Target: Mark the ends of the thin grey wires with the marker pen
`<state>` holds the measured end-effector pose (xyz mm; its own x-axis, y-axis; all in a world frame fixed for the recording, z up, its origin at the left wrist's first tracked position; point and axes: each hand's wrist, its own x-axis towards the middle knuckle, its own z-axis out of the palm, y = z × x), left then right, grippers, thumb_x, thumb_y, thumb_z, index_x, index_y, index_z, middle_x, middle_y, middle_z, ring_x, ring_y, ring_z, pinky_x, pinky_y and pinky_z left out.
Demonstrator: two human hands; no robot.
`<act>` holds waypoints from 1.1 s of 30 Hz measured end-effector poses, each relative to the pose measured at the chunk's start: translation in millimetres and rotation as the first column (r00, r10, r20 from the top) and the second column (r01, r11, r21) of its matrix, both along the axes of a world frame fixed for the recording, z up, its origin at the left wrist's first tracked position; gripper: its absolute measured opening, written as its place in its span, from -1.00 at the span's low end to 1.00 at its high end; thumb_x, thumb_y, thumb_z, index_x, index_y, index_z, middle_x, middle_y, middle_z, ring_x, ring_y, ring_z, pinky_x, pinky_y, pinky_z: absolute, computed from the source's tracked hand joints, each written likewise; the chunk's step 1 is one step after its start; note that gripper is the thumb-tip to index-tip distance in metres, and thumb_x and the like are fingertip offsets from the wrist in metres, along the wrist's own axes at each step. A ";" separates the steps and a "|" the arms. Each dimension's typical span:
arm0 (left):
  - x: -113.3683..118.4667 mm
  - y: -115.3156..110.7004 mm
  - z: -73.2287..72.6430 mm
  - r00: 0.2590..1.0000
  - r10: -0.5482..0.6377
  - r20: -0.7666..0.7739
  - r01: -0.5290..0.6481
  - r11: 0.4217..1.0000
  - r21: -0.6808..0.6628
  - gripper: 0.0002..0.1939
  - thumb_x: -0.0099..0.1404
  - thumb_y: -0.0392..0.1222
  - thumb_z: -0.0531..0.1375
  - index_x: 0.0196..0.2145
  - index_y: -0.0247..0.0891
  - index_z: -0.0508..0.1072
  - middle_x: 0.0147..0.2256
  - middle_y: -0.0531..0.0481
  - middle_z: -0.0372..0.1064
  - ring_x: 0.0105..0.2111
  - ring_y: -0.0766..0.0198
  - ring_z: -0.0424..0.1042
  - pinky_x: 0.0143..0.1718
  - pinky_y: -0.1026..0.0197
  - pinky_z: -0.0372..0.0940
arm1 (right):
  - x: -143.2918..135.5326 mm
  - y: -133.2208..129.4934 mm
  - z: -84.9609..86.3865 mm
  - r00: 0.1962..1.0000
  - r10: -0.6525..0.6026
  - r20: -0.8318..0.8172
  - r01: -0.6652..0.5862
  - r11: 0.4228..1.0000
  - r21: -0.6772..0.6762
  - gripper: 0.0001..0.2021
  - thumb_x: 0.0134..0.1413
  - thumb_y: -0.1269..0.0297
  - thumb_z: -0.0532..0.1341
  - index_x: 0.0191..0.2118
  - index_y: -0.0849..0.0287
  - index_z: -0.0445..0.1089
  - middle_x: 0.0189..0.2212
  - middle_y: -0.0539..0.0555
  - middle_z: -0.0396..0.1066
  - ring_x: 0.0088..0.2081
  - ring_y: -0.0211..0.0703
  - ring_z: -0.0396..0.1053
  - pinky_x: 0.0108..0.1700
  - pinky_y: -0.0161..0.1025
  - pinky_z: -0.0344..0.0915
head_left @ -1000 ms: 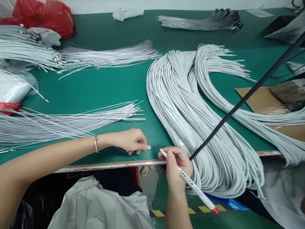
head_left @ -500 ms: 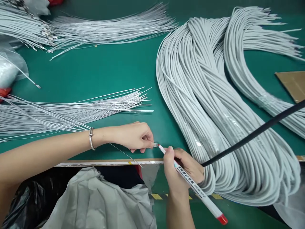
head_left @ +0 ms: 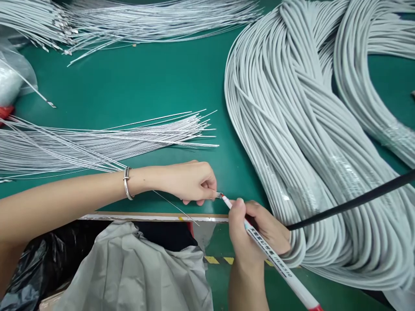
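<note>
My left hand (head_left: 197, 183) is closed, pinching a small clear plug-like piece (head_left: 219, 195) between thumb and forefinger. A white marker pen (head_left: 275, 261) with a red tip and red end lies in the grip of my right hand (head_left: 256, 229). Its tip is at the free end of the clear piece, apparently touching it. A thick black cable (head_left: 350, 201) comes in from the right and meets my right hand; whether the fingers hold it is hidden. One thin wire (head_left: 177, 208) runs out below my left wrist, past the table edge.
Bundles of thin grey wires (head_left: 106, 147) lie beyond my left arm and along the back (head_left: 155, 21). Thick coils of grey cable (head_left: 292, 116) fill the right side. A clear plastic bag (head_left: 16, 69) sits at the left. The table edge (head_left: 207, 218) runs below my hands.
The view has shifted slightly, so the coils look larger and farther right. Both hands appear a little farther right, still holding the clear piece and marker pen, with the tip at the piece.
</note>
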<state>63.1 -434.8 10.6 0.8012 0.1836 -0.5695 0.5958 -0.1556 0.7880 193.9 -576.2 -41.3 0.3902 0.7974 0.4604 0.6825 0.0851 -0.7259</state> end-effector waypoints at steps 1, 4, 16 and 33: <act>0.1 0.0 -0.4 1.000 -0.003 -0.001 0.003 1.000 0.004 -0.72 0.31 -0.12 0.09 -0.46 -0.33 0.44 -0.55 0.07 0.41 -0.72 0.50 0.27 -0.68 0.45 0.13 | 0.2 -0.1 -1.0 1.000 -0.008 -0.003 0.008 1.000 -0.011 -0.78 0.05 0.38 0.27 -0.58 0.16 0.34 -0.71 -0.09 0.22 -0.68 -0.34 0.15 -0.64 -0.30 0.08; -0.2 0.4 -2.0 1.000 -0.007 0.000 0.007 1.000 0.007 -0.72 0.31 -0.11 0.10 -0.44 -0.33 0.46 -0.53 0.05 0.43 -0.72 0.49 0.27 -0.68 0.44 0.13 | -0.3 -0.5 -3.1 0.999 -0.032 -0.023 0.032 0.999 -0.003 -0.81 0.04 0.37 0.27 -0.55 0.15 0.35 -0.70 -0.08 0.23 -0.68 -0.32 0.14 -0.65 -0.28 0.07; -0.8 -1.0 -4.1 1.000 -0.010 0.023 0.010 1.000 0.016 -0.70 0.33 -0.08 0.10 -0.43 -0.33 0.47 -0.54 0.06 0.43 -0.72 0.49 0.26 -0.65 0.41 0.12 | 0.3 2.5 2.2 0.995 0.097 -0.005 -0.097 0.993 0.073 -0.73 0.03 0.56 0.19 -0.60 0.15 0.25 -0.73 -0.12 0.15 -0.70 -0.37 0.09 -0.64 -0.32 0.05; 8.7 -68.2 89.0 0.841 -0.378 0.388 -0.254 0.358 0.898 -0.74 0.29 -0.32 0.05 -0.50 -0.25 0.45 -0.24 -0.17 0.42 -0.35 0.16 0.30 -0.35 0.09 0.25 | -28.6 9.8 14.9 0.996 -0.012 -0.090 0.023 0.992 0.124 -0.83 0.19 0.42 0.08 -0.33 0.05 0.37 -0.60 0.02 0.28 -0.69 -0.21 0.11 -0.75 -0.22 -0.24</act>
